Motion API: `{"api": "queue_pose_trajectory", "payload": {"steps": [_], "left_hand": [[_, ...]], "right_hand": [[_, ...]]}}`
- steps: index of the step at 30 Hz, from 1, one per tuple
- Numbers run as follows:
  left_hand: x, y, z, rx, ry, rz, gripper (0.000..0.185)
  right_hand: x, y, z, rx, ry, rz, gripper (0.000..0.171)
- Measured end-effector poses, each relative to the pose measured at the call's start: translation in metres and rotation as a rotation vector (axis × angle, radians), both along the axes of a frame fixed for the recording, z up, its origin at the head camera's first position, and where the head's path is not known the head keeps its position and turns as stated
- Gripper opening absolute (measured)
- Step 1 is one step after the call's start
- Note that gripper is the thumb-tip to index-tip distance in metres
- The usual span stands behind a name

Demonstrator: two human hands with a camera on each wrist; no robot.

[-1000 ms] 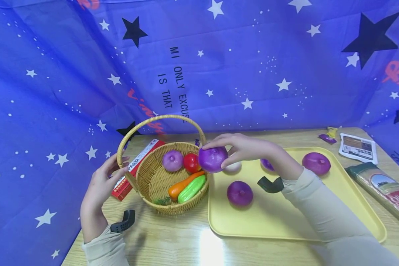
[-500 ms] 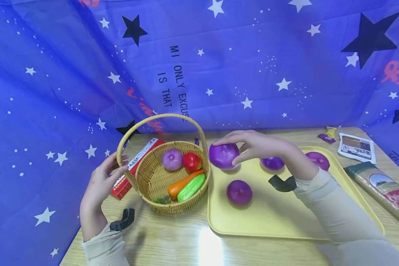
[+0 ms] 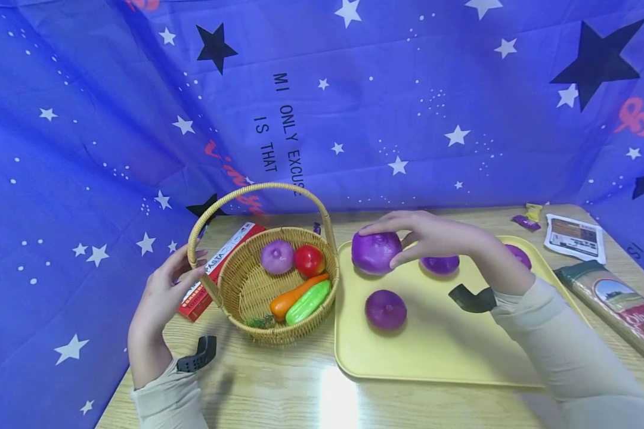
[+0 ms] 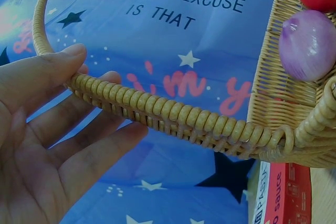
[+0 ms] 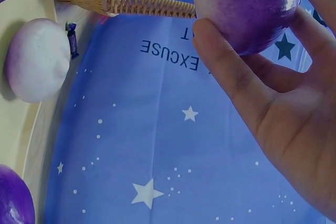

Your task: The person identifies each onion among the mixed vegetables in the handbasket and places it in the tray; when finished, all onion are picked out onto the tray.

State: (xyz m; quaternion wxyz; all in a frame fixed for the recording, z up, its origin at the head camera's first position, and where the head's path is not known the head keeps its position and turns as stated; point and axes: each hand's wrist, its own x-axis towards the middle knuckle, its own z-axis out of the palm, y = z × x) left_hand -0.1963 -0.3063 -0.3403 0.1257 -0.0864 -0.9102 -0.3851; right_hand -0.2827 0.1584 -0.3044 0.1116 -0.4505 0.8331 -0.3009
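Note:
My left hand [image 3: 161,289] holds one side of the wicker basket's arched handle [image 4: 157,109], thumb on one side and fingers on the other. Inside the basket [image 3: 249,286] lie a pale purple onion [image 3: 278,257], a red round fruit or vegetable [image 3: 309,261], a carrot [image 3: 295,298] and a green cucumber-like vegetable [image 3: 308,302]. My right hand [image 3: 434,241] grips a purple onion [image 3: 374,255] above the tray's back left corner. A whitish onion [image 5: 38,60] on the tray shows in the right wrist view; the held one hides it in the head view.
The yellow tray [image 3: 434,357] bears other purple onions, one near its left front [image 3: 386,310]. A red pasta sauce box [image 3: 195,304] lies left of the basket. Right of the tray are an olive-labelled packet [image 3: 617,304], a white pouch [image 3: 575,238] and small candies [image 3: 527,222].
My right hand, with the purple onion in it, has moved right from the basket's right rim to over the tray. The left hand and the basket have stayed in place.

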Motion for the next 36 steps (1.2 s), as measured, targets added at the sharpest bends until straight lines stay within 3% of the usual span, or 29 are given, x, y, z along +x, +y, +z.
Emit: {"api": "queue_pose_trajectory", "payload": {"steps": [10,18,28,36], "left_hand": [[0.001,0.002,0.001,0.003,-0.018,0.007,0.046],[0.002,0.003,0.001,0.005,-0.027,0.008,0.049],[0.002,0.003,0.001,0.005,-0.019,0.004,0.047],[0.002,0.003,0.001,0.007,-0.027,0.001,0.048]], "right_hand": [[0.008,0.015,-0.003,0.003,0.012,-0.031,0.064],[0.013,0.030,-0.009,0.005,-0.068,-0.074,0.064],[0.019,0.047,-0.015,0.020,0.007,-0.135,0.059],[0.021,0.059,-0.027,-0.024,-0.033,-0.148,0.059]]}}
